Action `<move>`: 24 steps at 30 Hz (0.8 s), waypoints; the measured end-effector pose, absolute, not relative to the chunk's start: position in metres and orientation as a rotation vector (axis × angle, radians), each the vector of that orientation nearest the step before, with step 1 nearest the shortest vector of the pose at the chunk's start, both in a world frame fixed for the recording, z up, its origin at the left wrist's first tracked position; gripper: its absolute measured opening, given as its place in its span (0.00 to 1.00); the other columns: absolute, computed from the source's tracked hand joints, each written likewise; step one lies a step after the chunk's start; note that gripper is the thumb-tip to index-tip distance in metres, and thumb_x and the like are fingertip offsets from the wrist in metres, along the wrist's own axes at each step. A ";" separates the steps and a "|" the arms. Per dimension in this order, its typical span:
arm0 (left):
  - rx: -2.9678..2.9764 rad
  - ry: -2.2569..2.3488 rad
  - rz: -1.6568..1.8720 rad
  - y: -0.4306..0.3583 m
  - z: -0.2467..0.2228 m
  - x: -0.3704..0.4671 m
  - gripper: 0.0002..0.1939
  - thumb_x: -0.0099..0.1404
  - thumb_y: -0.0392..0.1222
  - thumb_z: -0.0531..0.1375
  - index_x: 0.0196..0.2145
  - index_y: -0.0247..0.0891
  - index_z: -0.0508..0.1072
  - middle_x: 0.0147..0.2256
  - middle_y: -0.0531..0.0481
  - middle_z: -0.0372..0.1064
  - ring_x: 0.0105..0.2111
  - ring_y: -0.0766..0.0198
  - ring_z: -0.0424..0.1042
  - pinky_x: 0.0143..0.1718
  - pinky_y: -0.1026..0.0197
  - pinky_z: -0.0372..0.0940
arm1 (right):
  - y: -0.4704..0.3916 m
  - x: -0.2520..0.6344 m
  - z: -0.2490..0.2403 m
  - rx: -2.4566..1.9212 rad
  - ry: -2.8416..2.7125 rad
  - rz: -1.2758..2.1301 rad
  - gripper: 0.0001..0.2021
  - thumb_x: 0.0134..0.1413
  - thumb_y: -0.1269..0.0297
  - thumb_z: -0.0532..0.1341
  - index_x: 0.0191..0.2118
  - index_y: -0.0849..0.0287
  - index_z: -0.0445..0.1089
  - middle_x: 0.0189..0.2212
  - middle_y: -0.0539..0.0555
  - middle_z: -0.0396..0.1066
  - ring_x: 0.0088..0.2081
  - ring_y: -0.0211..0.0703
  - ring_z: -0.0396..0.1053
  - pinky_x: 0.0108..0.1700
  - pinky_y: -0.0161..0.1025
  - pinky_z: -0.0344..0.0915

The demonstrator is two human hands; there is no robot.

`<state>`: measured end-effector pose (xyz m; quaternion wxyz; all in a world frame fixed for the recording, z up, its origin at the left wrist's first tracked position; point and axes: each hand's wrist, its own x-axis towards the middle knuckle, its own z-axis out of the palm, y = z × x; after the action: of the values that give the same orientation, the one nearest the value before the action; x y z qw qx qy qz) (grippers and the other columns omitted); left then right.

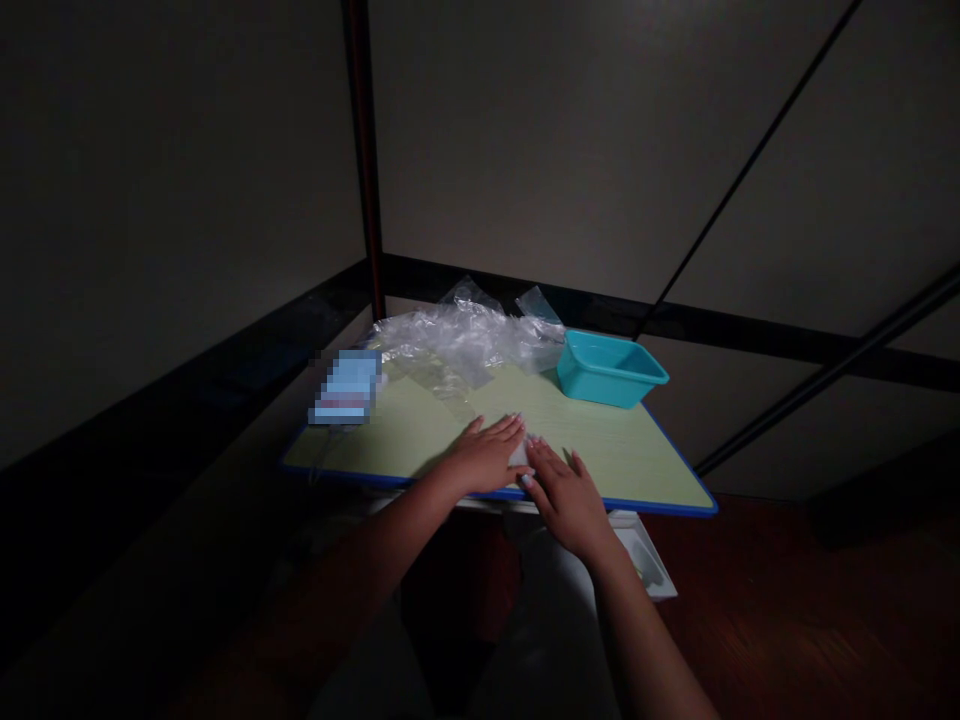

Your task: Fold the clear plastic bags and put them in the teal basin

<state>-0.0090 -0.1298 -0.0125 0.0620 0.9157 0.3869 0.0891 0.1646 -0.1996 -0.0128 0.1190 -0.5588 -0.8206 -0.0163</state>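
Near the front edge of a pale yellow-green table [600, 455], a small white, thin piece [519, 453] lies between my two hands; I cannot make out what it is. My left hand [489, 455] lies flat with its fingers stretched out over the left side of the piece. My right hand [566, 495] reaches in from the right, fingers extended, its fingertips touching the piece's right side. Both hands partly cover it. Beyond them, a heap of clear plastic bags [472, 335] spreads over the back of the table.
A turquoise plastic basket [611, 385] stands at the table's back right. On the left is a blurred-out light blue object [347, 387]. A white open drawer or tray [651, 565] juts out below the right front edge. Dark walls close in behind and left.
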 end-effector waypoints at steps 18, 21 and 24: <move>2.830 0.896 0.412 -0.137 -0.009 -0.014 0.26 0.71 0.51 0.41 0.64 0.46 0.42 0.64 0.49 0.44 0.63 0.66 0.46 0.62 0.51 0.39 | -0.204 0.165 -0.006 -1.607 -2.472 -0.066 0.19 0.59 0.51 0.53 0.53 0.50 0.67 0.64 0.59 0.46 0.65 0.52 0.40 0.60 0.63 0.41; 2.813 0.950 0.390 -0.135 -0.011 -0.013 0.25 0.71 0.50 0.41 0.64 0.46 0.46 0.64 0.48 0.45 0.63 0.65 0.47 0.61 0.50 0.40 | -0.204 0.166 -0.006 -1.609 -2.479 -0.067 0.20 0.57 0.49 0.55 0.53 0.47 0.67 0.65 0.58 0.44 0.65 0.54 0.38 0.59 0.64 0.40; 2.812 0.984 0.374 -0.134 -0.012 -0.012 0.26 0.70 0.53 0.42 0.63 0.46 0.48 0.64 0.48 0.46 0.63 0.63 0.47 0.61 0.48 0.40 | -0.204 0.167 -0.006 -1.601 -2.487 -0.052 0.21 0.55 0.47 0.57 0.54 0.44 0.66 0.65 0.56 0.44 0.65 0.56 0.38 0.59 0.66 0.38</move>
<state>-0.0118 -0.1343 -0.0116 0.0693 0.9343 0.3269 0.1241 0.1673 -0.2039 -0.0061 0.0917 -0.5389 -0.8372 -0.0176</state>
